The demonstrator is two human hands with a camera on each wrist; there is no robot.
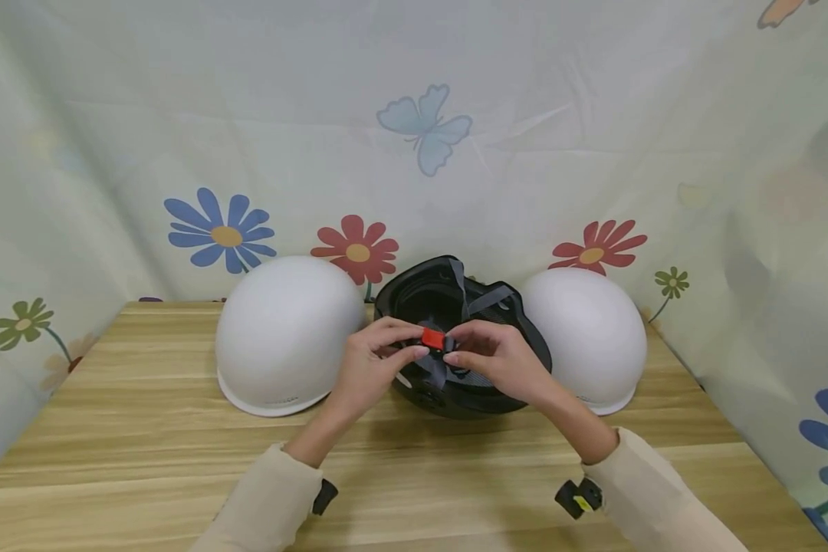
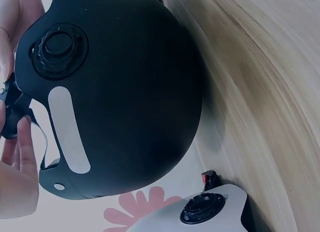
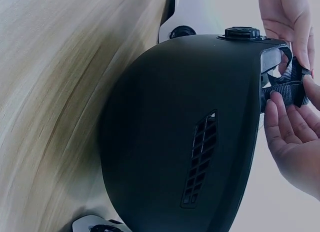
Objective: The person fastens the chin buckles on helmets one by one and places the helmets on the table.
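Observation:
A black helmet (image 1: 479, 395) lies crown down on the table, its hollow facing up. Over that hollow, my left hand (image 1: 372, 359) pinches the red part of a strap buckle (image 1: 433, 338) between thumb and fingers. From the other side my right hand (image 1: 502, 359) pinches the buckle's black end, right beside the red part. Grey webbing straps (image 1: 491, 297) run from the helmet's rim. In the right wrist view, the fingers of my right hand lie along the black strap (image 3: 285, 91). An adjuster dial (image 2: 59, 46) shows on the black helmet's edge in the left wrist view.
White helmets stand crown up close on both sides, one on the left (image 1: 286, 330) and one on the right (image 1: 586, 337). The wooden table (image 1: 414, 491) extends toward me. Behind it hangs a flowered curtain (image 1: 303, 138).

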